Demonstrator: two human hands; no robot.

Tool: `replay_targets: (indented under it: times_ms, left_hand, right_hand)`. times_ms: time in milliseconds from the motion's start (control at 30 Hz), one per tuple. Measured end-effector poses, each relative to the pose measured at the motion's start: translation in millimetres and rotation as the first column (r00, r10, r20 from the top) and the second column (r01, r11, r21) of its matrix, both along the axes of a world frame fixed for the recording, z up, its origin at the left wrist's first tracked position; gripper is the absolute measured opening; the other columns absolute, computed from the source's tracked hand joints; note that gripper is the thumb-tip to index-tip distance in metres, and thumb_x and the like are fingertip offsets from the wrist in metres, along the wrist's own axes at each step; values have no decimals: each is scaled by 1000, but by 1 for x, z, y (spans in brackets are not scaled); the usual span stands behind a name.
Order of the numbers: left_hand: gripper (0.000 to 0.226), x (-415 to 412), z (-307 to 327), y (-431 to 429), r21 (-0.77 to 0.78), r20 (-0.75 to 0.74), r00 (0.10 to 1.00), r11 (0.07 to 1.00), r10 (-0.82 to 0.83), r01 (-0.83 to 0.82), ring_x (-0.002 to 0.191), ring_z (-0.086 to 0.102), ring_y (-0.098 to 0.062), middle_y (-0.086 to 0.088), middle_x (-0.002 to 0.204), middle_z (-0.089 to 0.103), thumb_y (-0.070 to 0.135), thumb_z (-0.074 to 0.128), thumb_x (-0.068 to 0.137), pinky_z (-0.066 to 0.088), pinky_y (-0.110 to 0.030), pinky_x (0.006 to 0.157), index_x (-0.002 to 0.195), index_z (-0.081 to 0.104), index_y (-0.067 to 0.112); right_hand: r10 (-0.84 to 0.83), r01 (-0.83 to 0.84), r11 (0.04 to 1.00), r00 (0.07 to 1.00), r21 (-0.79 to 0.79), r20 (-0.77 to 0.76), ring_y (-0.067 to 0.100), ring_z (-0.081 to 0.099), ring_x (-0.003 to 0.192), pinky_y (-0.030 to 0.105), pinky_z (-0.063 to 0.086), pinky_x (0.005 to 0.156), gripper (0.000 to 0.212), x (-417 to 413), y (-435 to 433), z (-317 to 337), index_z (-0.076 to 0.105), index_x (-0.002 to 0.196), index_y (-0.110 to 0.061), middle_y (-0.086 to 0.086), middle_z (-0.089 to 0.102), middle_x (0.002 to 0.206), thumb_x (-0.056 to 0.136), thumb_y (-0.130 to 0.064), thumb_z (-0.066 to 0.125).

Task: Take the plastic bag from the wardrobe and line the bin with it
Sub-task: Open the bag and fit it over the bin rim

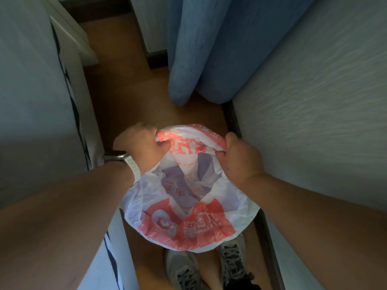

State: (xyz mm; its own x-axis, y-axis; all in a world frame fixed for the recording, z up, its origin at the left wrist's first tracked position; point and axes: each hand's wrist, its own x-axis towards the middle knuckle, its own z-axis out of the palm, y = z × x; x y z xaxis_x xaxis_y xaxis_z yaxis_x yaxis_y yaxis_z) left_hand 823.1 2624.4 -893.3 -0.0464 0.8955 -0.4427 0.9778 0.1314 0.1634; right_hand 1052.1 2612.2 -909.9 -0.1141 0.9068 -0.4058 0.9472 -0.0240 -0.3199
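A white plastic bag (188,206) with red print is spread wide open over a round shape below me, its mouth facing up. My left hand (140,147) grips the bag's far rim on the left side. My right hand (240,158) grips the far rim on the right side. Both hands pull the rim outward. The bin itself is hidden beneath the bag; only a bluish interior shows through the opening. A watch with a pale strap sits on my left wrist.
A bed with pale bedding (41,101) runs along the left. A textured wall (314,101) stands on the right, with a blue curtain (209,49) ahead. The wooden floor (129,91) forms a narrow aisle. My two sneakers (209,266) show below the bag.
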Motion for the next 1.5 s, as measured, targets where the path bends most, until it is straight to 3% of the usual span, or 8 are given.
replay_targets:
  times_ms: [167,367,500,667,867,1100,1333,1500]
  left_hand:
    - [54,19,3,6,147,175,955,966,-239,215,95,56,-33,-11,107,58,48,67,78,51,-42,74,119,54,16]
    - [25,25,-5,9,157,79,956,951,-281,266,82,59,-31,-8,97,63,40,54,94,31,-31,56,103,54,16]
    - [21,24,-6,8,209,162,946,947,-281,245,80,60,-32,-10,97,64,32,58,92,31,-30,57,104,58,15]
    - [20,21,-4,6,213,161,949,949,-270,234,72,49,-23,-7,93,60,33,59,92,33,-32,56,99,51,17]
    - [19,11,-1,0,144,143,976,979,-166,146,74,56,-30,-8,90,57,36,52,97,32,-32,58,96,47,18]
    - [26,11,-12,-19,209,216,976,975,28,-74,73,52,-28,-1,76,47,36,56,95,32,-32,62,83,37,22]
    - [24,14,-14,-24,251,227,974,966,7,-65,69,47,-27,8,64,33,36,55,96,36,-32,60,85,39,22]
    - [31,20,-11,-19,295,293,954,955,-55,-35,60,44,-21,11,56,35,32,61,92,21,-25,46,74,37,24]
  right_hand:
    - [16,-15,1000,1000,-19,22,31,62,80,29,34,61,26,8,-3,3,39,92,-19,8,59,88,91,-40,53]
    - [122,-107,965,992,241,-44,29,54,98,43,50,77,60,-17,14,18,49,119,-14,10,56,112,73,-47,69]
    - [396,-354,897,910,265,-125,28,54,87,39,47,65,35,-47,28,20,54,108,-13,9,54,98,79,-31,64]
    - [467,-440,876,875,197,-126,29,54,80,36,41,57,18,-43,34,13,50,95,-13,9,53,91,88,-26,60]
    - [253,-253,967,967,-14,17,33,62,86,44,53,75,30,-11,43,16,49,98,-14,11,63,98,93,-43,51]
    - [43,-44,999,998,19,50,26,60,75,33,48,67,32,21,35,3,53,96,-17,7,64,87,94,-48,46]
    - [-31,23,994,997,109,67,27,60,81,37,51,67,36,25,31,8,52,99,-14,8,60,93,91,-49,53]
    - [395,-378,877,919,296,4,31,52,92,44,46,77,39,-8,45,30,55,105,-13,11,53,103,79,-42,61]
